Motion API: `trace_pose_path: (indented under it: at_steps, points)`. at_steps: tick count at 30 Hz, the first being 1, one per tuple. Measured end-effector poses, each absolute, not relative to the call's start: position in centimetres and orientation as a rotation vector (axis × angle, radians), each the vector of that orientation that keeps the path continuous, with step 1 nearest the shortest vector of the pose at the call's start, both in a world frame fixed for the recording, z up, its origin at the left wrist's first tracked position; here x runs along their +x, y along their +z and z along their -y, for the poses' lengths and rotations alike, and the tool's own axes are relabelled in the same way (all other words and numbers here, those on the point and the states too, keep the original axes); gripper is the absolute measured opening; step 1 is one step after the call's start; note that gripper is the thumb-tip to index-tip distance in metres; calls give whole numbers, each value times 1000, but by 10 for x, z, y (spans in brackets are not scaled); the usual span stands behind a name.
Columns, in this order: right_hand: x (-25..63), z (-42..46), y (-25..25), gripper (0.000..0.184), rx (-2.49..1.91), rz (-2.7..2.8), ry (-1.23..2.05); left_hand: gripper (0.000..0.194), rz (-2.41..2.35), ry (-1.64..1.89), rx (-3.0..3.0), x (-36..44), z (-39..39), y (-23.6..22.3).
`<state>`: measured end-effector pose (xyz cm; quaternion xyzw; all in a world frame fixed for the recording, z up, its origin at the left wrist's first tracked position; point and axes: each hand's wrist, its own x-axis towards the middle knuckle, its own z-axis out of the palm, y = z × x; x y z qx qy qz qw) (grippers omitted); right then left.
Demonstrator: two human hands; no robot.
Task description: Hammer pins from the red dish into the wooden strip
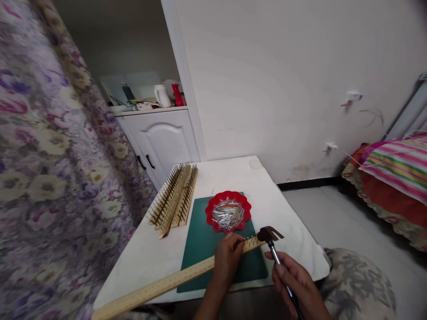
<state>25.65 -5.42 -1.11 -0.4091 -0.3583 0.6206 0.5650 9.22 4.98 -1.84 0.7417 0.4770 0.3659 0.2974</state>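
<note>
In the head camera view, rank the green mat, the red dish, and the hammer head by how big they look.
1. green mat
2. red dish, clearly smaller
3. hammer head, smallest, though it sits nearer the camera, held in the right hand

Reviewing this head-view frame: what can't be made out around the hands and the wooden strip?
- Nail under the left hand: hidden by the fingers.
- Hammer handle end: covered by the right hand.
- Wooden strip near end: cut off by the bottom edge.
- Nails in the red dish: too small to count.
- Items on the white cabinet: blurred.
</note>
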Motion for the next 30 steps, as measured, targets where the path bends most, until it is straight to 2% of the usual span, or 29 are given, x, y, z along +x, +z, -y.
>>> trace_pose_path:
  at_steps: [30]
  points:
    - [224,36,3,31,-996,981,1527,18,-1280,925,2013,91,-48,-25]
